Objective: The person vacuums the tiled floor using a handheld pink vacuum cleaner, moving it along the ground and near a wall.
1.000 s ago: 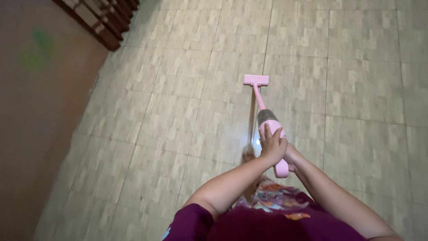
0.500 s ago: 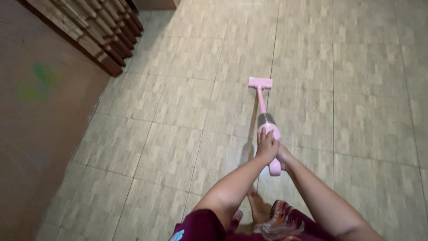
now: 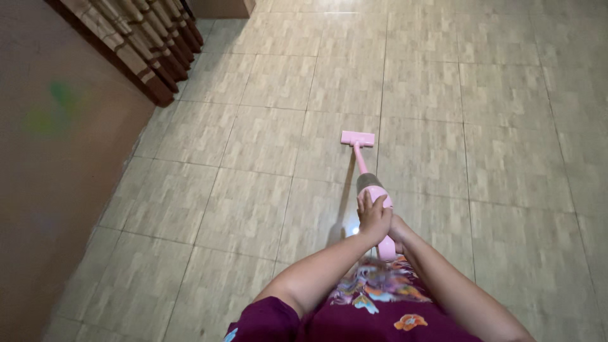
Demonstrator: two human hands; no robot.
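I'm looking straight down over my own arms here, and both hands are stacked on the pink stick vacuum, which slants away from me across the tiled floor. My left hand lies on top of the body, fingers curled closed over the pink housing just behind the clear dust cup, thumb side wrapping round, which gives me downward pressure and steering from above. My right hand sits lower and mostly tucked under the left; it's at the handle end, and from the way the wrist bends in I judge it is closed around the handle, though its fingers are hidden, so I can't see the grip itself. The two-handed hold makes sense for a long slim tool: one hand carries the back end, the other guides the angle. Out front the flat floor head lies square on the floor, right beside a grout line, with the thin tube running back up to my hands. A small bright glint shows on the tile just left of my hands. Off to the left runs a plain brown wall, and at the top left a dark wooden balustrade, both well apart from the vacuum.
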